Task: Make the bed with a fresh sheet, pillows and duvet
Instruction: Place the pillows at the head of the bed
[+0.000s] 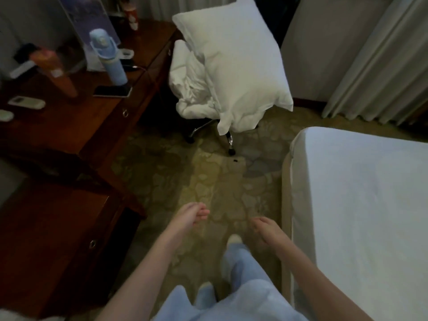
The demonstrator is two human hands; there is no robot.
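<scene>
Both hands' fingers (201,214) hang empty, pillow (236,63) well apart.

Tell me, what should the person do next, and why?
Probably step forward and take the pillow off the chair. The bed already wears a smooth white sheet but has no pillow or duvet, both hands, left and right, are free and reaching ahead, and the pillow lies on top of the bundled duvet.
</scene>
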